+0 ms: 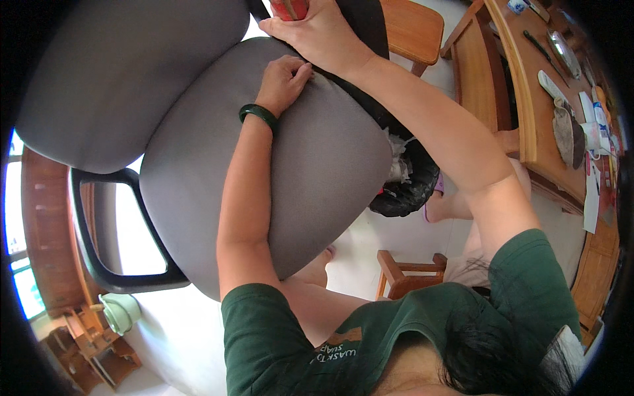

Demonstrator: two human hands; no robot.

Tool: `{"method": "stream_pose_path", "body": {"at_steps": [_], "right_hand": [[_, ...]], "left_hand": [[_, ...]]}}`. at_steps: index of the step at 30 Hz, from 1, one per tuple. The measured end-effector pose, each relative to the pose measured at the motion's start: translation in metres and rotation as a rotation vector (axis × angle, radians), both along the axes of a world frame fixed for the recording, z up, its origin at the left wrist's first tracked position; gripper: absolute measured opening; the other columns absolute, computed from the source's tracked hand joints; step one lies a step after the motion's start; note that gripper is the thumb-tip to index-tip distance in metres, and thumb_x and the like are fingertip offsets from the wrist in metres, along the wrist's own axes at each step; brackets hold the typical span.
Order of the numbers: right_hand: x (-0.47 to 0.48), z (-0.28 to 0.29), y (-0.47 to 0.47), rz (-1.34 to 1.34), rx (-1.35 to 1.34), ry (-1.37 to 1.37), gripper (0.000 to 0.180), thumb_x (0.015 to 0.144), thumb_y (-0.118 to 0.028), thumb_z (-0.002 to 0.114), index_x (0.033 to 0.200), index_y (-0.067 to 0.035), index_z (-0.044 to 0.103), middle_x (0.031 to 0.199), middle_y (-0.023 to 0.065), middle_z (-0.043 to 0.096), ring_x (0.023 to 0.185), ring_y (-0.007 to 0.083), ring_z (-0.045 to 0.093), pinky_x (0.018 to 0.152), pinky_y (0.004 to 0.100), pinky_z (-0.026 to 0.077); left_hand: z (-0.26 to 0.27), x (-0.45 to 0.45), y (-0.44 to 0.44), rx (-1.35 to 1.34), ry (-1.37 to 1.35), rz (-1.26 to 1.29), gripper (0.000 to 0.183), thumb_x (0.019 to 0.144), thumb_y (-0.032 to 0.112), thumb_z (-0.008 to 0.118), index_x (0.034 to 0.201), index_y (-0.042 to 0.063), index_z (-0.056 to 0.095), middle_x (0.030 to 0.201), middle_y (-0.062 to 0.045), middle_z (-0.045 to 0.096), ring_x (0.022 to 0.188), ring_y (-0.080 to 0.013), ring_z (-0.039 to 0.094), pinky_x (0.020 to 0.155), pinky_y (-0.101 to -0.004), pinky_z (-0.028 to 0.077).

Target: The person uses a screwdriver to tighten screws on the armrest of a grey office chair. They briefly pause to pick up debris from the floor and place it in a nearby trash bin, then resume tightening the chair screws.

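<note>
A grey fabric office chair lies tilted before me, its seat cushion [317, 163] under my left forearm. My left hand [285, 83], with a dark green bangle above the wrist, rests on the cushion near its far edge. Its fingers are curled at the seam; whether they pinch fabric is unclear. Just beyond, my right hand [324, 37] is closed around a red object [291, 9], cut off by the picture's top, so its kind cannot be told. The grey backrest [133, 74] fills the upper left, and a black armrest [124, 284] juts out at the left.
A black-bagged bin [403, 198] with crumpled waste stands beside the seat. Wooden stools [413, 29] [416, 282] are at the upper right and near my lap. A wooden table [569, 180] at right bears a cloth [563, 131], a white mug [592, 136] and tools. A green bucket [120, 313] is lower left.
</note>
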State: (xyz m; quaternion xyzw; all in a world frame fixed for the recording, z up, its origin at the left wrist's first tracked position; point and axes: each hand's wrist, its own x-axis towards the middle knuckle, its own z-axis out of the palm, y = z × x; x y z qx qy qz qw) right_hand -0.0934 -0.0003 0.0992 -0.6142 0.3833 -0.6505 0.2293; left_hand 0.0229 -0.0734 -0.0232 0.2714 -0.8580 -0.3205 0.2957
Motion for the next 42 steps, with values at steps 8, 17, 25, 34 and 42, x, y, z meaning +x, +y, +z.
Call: {"method": "stream_pose_path", "body": {"at_steps": [8, 17, 25, 34, 42], "right_hand": [[-0.001, -0.040, -0.040, -0.210, -0.006, 0.021, 0.012, 0.081, -0.002, 0.062, 0.085, -0.001, 0.051, 0.079, 0.0020, 0.053, 0.077, 0.0162, 0.053, 0.070, 0.0324, 0.046], [-0.003, -0.033, 0.018, -0.142, 0.122, 0.185, 0.017, 0.080, -0.010, 0.068, 0.071, -0.005, 0.055, 0.061, 0.0005, 0.055, 0.059, 0.0095, 0.054, 0.056, 0.0279, 0.044], [-0.025, -0.020, 0.081, -0.004, 0.232, 0.042, 0.024, 0.087, -0.005, 0.062, 0.070, -0.011, 0.045, 0.063, -0.0052, 0.043, 0.052, 0.0046, 0.041, 0.050, 0.0210, 0.032], [-0.035, -0.018, 0.127, -0.004, 0.214, -0.136, 0.020, 0.088, -0.010, 0.063, 0.074, -0.011, 0.049, 0.062, -0.0050, 0.047, 0.053, 0.0019, 0.045, 0.048, 0.0188, 0.036], [-0.016, -0.017, 0.057, -0.207, -0.036, -0.021, 0.019, 0.084, -0.004, 0.065, 0.077, -0.006, 0.047, 0.074, 0.0004, 0.051, 0.067, 0.0126, 0.049, 0.062, 0.0293, 0.042]], "left_hand": [[-0.005, -0.001, -0.005, -0.046, 0.004, 0.008, 0.030, 0.089, 0.025, 0.056, 0.080, -0.001, 0.070, 0.083, -0.018, 0.066, 0.075, -0.0330, 0.063, 0.072, -0.0404, 0.049], [-0.001, 0.002, 0.003, 0.015, -0.053, 0.081, 0.032, 0.088, 0.027, 0.055, 0.079, 0.000, 0.071, 0.086, -0.019, 0.067, 0.077, -0.0336, 0.065, 0.075, -0.0392, 0.050], [-0.004, 0.006, 0.010, 0.040, -0.032, 0.032, 0.031, 0.091, 0.026, 0.056, 0.083, 0.001, 0.072, 0.087, -0.015, 0.069, 0.076, -0.0264, 0.065, 0.073, -0.0345, 0.050], [-0.004, 0.004, 0.001, 0.007, -0.055, 0.041, 0.033, 0.093, 0.028, 0.054, 0.084, 0.002, 0.072, 0.087, -0.012, 0.069, 0.076, -0.0224, 0.065, 0.074, -0.0328, 0.050], [0.002, 0.001, -0.003, -0.008, -0.041, 0.071, 0.033, 0.088, 0.029, 0.055, 0.078, 0.002, 0.071, 0.082, -0.016, 0.069, 0.073, -0.0306, 0.065, 0.071, -0.0372, 0.050]]}}
